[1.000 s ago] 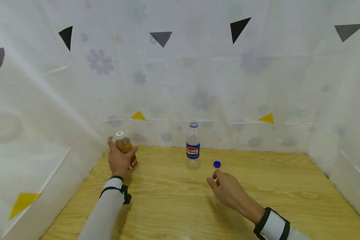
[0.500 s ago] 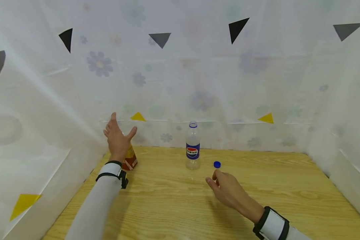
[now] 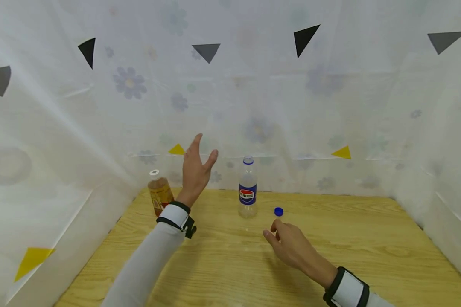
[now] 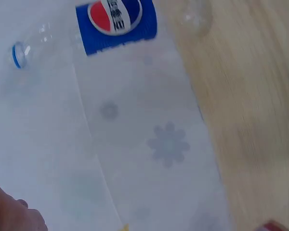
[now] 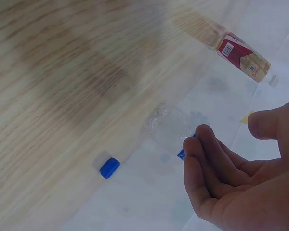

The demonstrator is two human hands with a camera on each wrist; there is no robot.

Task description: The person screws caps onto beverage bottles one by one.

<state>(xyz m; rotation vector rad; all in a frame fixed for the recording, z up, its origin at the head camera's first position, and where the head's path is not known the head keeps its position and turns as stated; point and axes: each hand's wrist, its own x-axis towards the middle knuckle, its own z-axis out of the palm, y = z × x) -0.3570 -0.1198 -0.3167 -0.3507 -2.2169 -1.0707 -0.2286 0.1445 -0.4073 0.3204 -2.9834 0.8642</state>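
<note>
My left hand is raised between two bottles, fingers spread and holding nothing. To its left stands a capped bottle with a yellow and red label, partly behind my wrist. An uncapped clear bottle with a blue label stands upright to its right; the left wrist view shows its blue label close by. A blue cap lies on the table, just beyond my right hand. That hand hovers with loosely bent fingers and an empty grasp; in the right wrist view the cap is apart from the fingers.
The wooden table meets a pale flowered sheet at its back edge. More sheeting rises at the left and right sides. Black, grey and yellow paper pieces are on the sheets.
My left hand has let go of the capped bottle, lifted and moved right toward the clear bottle. The capped bottle stays at the left. My right hand has barely moved.
</note>
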